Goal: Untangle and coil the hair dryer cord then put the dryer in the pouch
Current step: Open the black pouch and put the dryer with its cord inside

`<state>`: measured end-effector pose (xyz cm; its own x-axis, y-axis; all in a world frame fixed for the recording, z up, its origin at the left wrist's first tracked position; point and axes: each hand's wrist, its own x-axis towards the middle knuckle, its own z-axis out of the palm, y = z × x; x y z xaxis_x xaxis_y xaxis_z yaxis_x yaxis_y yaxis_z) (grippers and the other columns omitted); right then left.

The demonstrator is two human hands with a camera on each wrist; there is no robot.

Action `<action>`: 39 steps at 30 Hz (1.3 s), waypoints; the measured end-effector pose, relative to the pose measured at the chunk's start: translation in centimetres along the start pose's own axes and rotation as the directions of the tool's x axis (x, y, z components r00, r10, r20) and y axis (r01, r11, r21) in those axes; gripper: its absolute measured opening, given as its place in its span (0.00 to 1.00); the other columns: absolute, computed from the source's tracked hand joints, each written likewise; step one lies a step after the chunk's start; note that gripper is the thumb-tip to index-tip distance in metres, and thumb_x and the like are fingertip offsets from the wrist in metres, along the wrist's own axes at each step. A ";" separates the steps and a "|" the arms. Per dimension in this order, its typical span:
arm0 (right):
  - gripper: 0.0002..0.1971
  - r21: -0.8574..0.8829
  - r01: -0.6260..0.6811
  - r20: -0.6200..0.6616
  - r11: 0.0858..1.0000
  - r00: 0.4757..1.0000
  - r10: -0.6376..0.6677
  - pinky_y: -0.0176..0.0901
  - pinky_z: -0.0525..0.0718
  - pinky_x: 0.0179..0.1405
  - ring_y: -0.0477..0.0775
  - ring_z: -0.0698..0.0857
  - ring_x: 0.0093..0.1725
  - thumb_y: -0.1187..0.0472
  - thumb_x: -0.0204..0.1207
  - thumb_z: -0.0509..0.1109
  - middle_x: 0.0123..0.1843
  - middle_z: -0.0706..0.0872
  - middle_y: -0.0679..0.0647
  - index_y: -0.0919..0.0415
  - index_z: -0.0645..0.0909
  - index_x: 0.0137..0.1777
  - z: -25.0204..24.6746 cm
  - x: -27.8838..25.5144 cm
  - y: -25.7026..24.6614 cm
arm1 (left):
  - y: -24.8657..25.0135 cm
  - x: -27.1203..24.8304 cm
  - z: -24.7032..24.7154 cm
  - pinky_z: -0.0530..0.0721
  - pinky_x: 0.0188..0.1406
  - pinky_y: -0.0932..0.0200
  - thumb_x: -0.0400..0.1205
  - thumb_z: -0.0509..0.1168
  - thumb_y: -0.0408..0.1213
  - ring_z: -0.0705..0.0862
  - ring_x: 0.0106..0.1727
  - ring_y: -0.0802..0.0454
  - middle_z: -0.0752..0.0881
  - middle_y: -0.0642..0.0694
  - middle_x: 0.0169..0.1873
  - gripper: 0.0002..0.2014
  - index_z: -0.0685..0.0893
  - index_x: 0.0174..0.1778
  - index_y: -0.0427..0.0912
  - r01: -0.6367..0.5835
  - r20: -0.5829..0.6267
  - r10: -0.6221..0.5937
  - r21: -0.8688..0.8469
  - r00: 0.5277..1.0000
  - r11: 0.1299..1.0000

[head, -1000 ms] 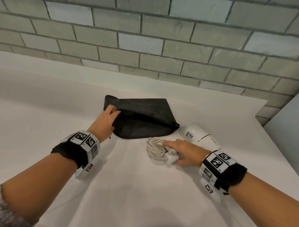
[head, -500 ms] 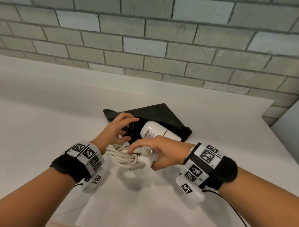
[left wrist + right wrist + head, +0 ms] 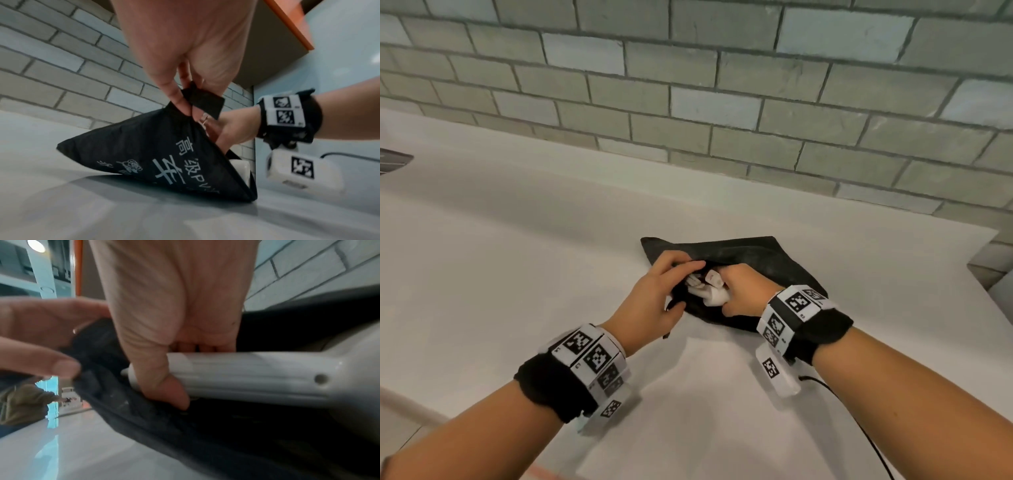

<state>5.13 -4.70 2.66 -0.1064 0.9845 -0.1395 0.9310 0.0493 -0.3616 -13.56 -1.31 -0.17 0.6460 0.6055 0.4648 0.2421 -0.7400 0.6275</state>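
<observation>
A black pouch (image 3: 763, 257) lies on the white counter (image 3: 517, 274), its mouth facing me. My left hand (image 3: 654, 301) pinches the upper rim of the pouch (image 3: 144, 146) and lifts it, holding the mouth wide. My right hand (image 3: 743, 291) grips the white hair dryer (image 3: 257, 374) by its handle, thumb curled under, with the dryer body inside the pouch (image 3: 185, 426). Only the handle end and a bit of the white cord and plug (image 3: 705, 281) show at the mouth in the head view; the rest of the cord is hidden.
A grey brick wall (image 3: 722, 102) runs along the back of the counter. The counter ends at a corner on the right (image 3: 993, 267). A thin black cable (image 3: 859, 428) trails from my right wristband. A dark object (image 3: 393, 162) sits at the far left edge.
My right hand lifted the dryer with its coiled cord off the counter and pushed it into the pouch. My left hand has kept hold of the pouch rim.
</observation>
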 end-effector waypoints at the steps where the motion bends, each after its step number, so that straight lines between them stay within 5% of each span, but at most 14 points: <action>1: 0.15 -0.036 -0.041 -0.011 0.999 0.999 0.041 0.40 0.76 0.46 0.60 0.83 0.54 0.68 0.67 0.71 0.54 0.85 0.61 0.65 0.78 0.55 0.2 0.4 0.1 | 0.1 0.0 0.0 0.77 0.53 0.75 0.70 0.65 0.24 0.72 0.58 0.73 0.67 0.66 0.58 0.29 0.76 0.67 0.49 0.012 0.024 -0.012 -0.034 1.000 0.999; 5: 0.23 -0.034 -0.161 -0.053 0.986 0.986 0.159 0.46 0.75 0.67 0.62 0.79 0.65 0.67 0.70 0.71 0.66 0.81 0.64 0.66 0.75 0.66 1.4 2.6 0.2 | -0.3 -0.3 -0.5 0.85 0.50 0.57 0.70 0.69 0.23 0.77 0.51 0.57 0.73 0.61 0.54 0.33 0.67 0.57 0.65 0.194 0.065 -0.186 -0.147 0.980 0.970; 9: 0.29 -0.028 -0.233 0.011 0.972 0.972 0.233 0.52 0.74 0.70 0.63 0.78 0.67 0.59 0.67 0.76 0.68 0.80 0.62 0.61 0.73 0.69 2.5 4.2 0.6 | -1.4 -0.4 -1.2 0.84 0.50 0.52 0.71 0.69 0.23 0.78 0.52 0.52 0.76 0.55 0.45 0.28 0.71 0.58 0.56 0.307 0.136 -0.294 -0.087 0.946 0.948; 12: 0.27 -0.083 -0.276 0.073 0.958 0.957 0.282 0.54 0.75 0.68 0.65 0.78 0.67 0.54 0.72 0.72 0.69 0.79 0.63 0.61 0.73 0.70 3.2 4.1 0.5 | -1.9 -0.2 -1.6 0.85 0.51 0.51 0.71 0.69 0.22 0.79 0.50 0.50 0.77 0.51 0.45 0.20 0.81 0.50 0.51 0.318 0.201 -0.305 -0.037 0.931 0.947; 17: 0.23 -0.135 -0.043 0.150 0.990 0.987 0.063 0.47 0.73 0.68 0.56 0.77 0.68 0.55 0.74 0.69 0.68 0.79 0.56 0.60 0.75 0.68 0.4 -0.7 0.9 | -3.3 0.2 -2.3 0.83 0.56 0.54 0.71 0.70 0.23 0.78 0.48 0.53 0.76 0.55 0.45 0.20 0.82 0.42 0.58 0.339 0.398 -0.327 0.043 0.857 0.940; 19: 0.17 -0.046 -0.019 0.177 0.999 0.984 0.027 0.43 0.75 0.64 0.45 0.80 0.58 0.58 0.74 0.69 0.59 0.85 0.49 0.57 0.80 0.63 -2.1 -3.1 1.7 | -3.9 0.3 -2.4 0.83 0.58 0.52 0.71 0.70 0.24 0.79 0.51 0.49 0.77 0.50 0.49 0.21 0.81 0.41 0.61 0.343 0.500 -0.342 0.092 0.796 0.935; 22: 0.05 0.159 -0.143 -0.091 0.977 0.983 0.159 0.41 0.79 0.43 0.51 0.84 0.36 0.61 0.73 0.70 0.34 0.87 0.50 0.59 0.86 0.42 -4.9 -5.8 4.3 | -4.3 0.7 -2.2 0.79 0.59 0.62 0.72 0.71 0.29 0.78 0.58 0.47 0.76 0.45 0.56 0.15 0.85 0.47 0.55 0.303 0.613 -0.364 0.206 0.702 0.930; 25: 0.12 0.120 -0.446 -0.326 0.887 0.826 0.460 0.46 0.77 0.49 0.60 0.82 0.47 0.54 0.76 0.66 0.50 0.86 0.63 0.63 0.82 0.52 -5.0 -6.7 8.3 | -4.3 1.4 -1.6 0.70 0.48 0.79 0.77 0.68 0.39 0.77 0.58 0.52 0.73 0.48 0.56 0.10 0.87 0.53 0.45 0.205 0.636 -0.386 0.342 0.669 0.917; 27: 0.21 0.101 -0.602 -0.181 0.792 0.772 0.610 0.49 0.78 0.52 0.63 0.81 0.50 0.49 0.77 0.63 0.55 0.83 0.66 0.67 0.77 0.59 -3.9 -6.9 10.1 | -4.2 2.0 -1.0 0.67 0.51 0.73 0.79 0.65 0.43 0.74 0.55 0.56 0.72 0.50 0.57 0.12 0.87 0.54 0.44 0.176 0.624 -0.415 0.409 0.662 0.895; 29: 0.18 0.272 -0.630 -0.005 0.727 0.754 0.656 0.45 0.81 0.37 0.59 0.82 0.35 0.50 0.77 0.65 0.40 0.85 0.64 0.69 0.80 0.47 -2.4 -7.1 10.8 | -4.2 2.6 -0.7 0.66 0.57 0.68 0.80 0.62 0.45 0.74 0.59 0.55 0.73 0.49 0.62 0.14 0.86 0.56 0.44 0.172 0.612 -0.454 0.463 0.648 0.870; 32: 0.09 0.587 -0.585 0.059 0.559 0.720 0.691 0.39 0.79 0.24 0.50 0.81 0.21 0.63 0.74 0.70 0.23 0.81 0.57 0.65 0.77 0.34 -1.6 -7.8 11.4 | -4.7 3.5 -0.5 0.66 0.67 0.62 0.81 0.61 0.45 0.73 0.70 0.50 0.73 0.47 0.70 0.14 0.84 0.57 0.43 0.196 0.578 -0.500 0.507 0.645 0.839; 35: 0.06 0.670 -0.588 0.137 0.453 0.698 0.703 0.40 0.78 0.29 0.48 0.83 0.21 0.66 0.72 0.71 0.26 0.83 0.56 0.64 0.78 0.37 -1.9 -8.6 11.3 | -5.0 4.0 -0.6 0.65 0.64 0.63 0.81 0.61 0.43 0.74 0.69 0.47 0.73 0.45 0.72 0.14 0.83 0.57 0.41 0.248 0.511 -0.534 0.525 0.673 0.814; 39: 0.06 0.605 -0.641 0.214 0.472 0.702 0.680 0.39 0.71 0.33 0.46 0.85 0.29 0.60 0.73 0.69 0.30 0.87 0.53 0.61 0.78 0.38 -1.4 -9.4 10.6 | -3.3 5.0 0.3 0.73 0.62 0.56 0.82 0.59 0.42 0.78 0.63 0.42 0.78 0.37 0.64 0.16 0.83 0.57 0.35 0.218 0.434 -0.590 0.649 0.680 0.729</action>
<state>16.50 -13.17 1.43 0.4835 0.6884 -0.5407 0.2969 -0.7100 -0.6385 -10.91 4.09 -0.16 0.6110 0.7217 -0.3254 0.7872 -0.5976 0.1527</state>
